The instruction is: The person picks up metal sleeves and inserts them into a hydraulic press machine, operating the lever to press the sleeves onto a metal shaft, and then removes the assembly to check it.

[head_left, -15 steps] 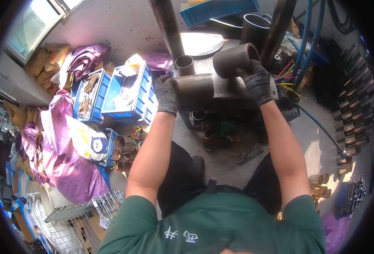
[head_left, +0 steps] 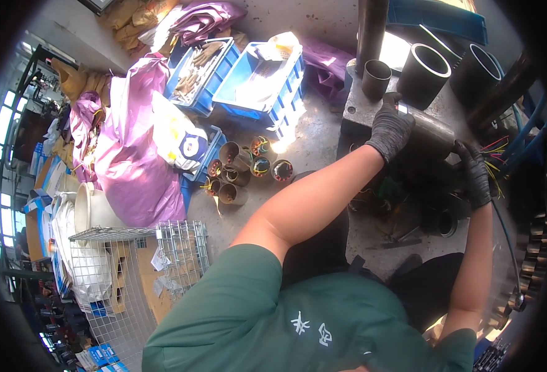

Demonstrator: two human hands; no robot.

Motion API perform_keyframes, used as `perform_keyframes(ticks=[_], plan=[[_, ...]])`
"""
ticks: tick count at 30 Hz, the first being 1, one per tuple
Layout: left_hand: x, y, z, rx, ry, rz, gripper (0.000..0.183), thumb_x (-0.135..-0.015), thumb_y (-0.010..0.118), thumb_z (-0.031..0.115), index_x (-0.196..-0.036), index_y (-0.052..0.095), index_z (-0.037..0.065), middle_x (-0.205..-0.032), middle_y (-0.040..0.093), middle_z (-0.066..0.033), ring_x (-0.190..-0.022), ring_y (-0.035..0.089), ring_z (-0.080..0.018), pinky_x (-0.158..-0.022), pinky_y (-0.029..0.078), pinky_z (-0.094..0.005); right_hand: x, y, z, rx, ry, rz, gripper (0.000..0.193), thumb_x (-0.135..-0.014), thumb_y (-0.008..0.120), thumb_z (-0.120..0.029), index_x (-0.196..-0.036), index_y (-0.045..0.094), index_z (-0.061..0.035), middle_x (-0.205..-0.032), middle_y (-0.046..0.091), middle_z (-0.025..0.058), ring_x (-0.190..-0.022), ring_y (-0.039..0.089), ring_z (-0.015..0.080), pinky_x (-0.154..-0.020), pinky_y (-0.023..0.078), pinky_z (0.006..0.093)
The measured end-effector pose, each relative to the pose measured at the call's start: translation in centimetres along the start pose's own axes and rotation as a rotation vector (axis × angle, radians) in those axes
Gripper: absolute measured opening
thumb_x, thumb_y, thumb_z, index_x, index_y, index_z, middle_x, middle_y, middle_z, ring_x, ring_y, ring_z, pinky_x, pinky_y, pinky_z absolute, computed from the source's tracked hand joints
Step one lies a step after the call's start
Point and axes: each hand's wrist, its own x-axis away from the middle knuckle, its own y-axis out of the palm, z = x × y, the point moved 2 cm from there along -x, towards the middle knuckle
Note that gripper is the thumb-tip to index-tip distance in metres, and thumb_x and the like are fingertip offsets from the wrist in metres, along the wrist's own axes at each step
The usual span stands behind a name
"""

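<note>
- The steel tube (head_left: 433, 133) is lying sideways in the upper right of the frame, along the worktable (head_left: 361, 114); whether the table is supporting it, I cannot tell.
- The left hand (head_left: 392, 129) is grasping its left end; the right hand (head_left: 473, 177) is meeting its right end, its hold too dark to judge.
- A weak right-hand hold could be letting that end drop.
- A backward swing could be toppling the small upright tube (head_left: 375, 87) standing just behind the left hand.
- The steel tube is looking dull, dark grey-brown, its upper side catching light.
</note>
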Motion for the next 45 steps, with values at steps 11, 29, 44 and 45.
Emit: perform_keyframes(ticks=[11, 29, 44, 45], plan=[[0.9, 5.1, 0.2, 0.1, 0.162, -0.119, 0.063, -0.083, 0.07, 0.007, -0.14, 0.043, 0.006, -0.112, 0.064, -0.0204, -0.1, 0.067, -0.0278, -0.09, 0.053, -0.0395, 3.4, 0.4, 0.1, -0.746, 0.259, -0.137, 0.049, -0.1, 0.064, -0.041, -0.138, 0.06, -0.0094, -0.127, 0.068, 0.0096, -0.115, 0.065, 0.0244, -0.101, 0.052, 0.0379], [1.7, 4.3, 2.3, 0.247, 0.054, -0.142, 0.055, -0.082, 0.074, 0.003, -0.133, 0.056, 0.002, -0.122, 0.064, -0.0153, -0.111, 0.061, -0.0245, -0.098, 0.05, -0.035, 2.5, 2.5, 0.3, -0.82, 0.267, 0.229, 0.039, -0.089, 0.077, -0.026, -0.118, 0.068, -0.0027, -0.112, 0.07, 0.013, -0.103, 0.063, 0.0272, -0.095, 0.053, 0.0416], [2.8, 6.3, 2.5, 0.252, 0.282, -0.172, 0.048, -0.089, 0.066, 0.0, -0.136, 0.053, 0.001, -0.118, 0.061, -0.0092, -0.103, 0.057, -0.0171, -0.096, 0.05, -0.0303, 2.4, 0.7, 4.2, -0.556, 0.033, 0.369, 0.045, -0.095, 0.072, -0.038, -0.122, 0.068, -0.0018, -0.111, 0.07, 0.0127, -0.101, 0.063, 0.0238, -0.093, 0.051, 0.0379], [2.4, 5.6, 2.7, 0.337, 0.345, -0.202, 0.049, -0.09, 0.065, -0.001, -0.137, 0.052, 0.001, -0.119, 0.06, -0.0098, -0.105, 0.057, -0.017, -0.094, 0.05, -0.0303, 2.6, 1.3, 2.9, -0.567, 0.027, 0.36, 0.045, -0.095, 0.072, -0.038, -0.122, 0.068, -0.0018, -0.111, 0.07, 0.0127, -0.101, 0.063, 0.0238, -0.093, 0.051, 0.0379]])
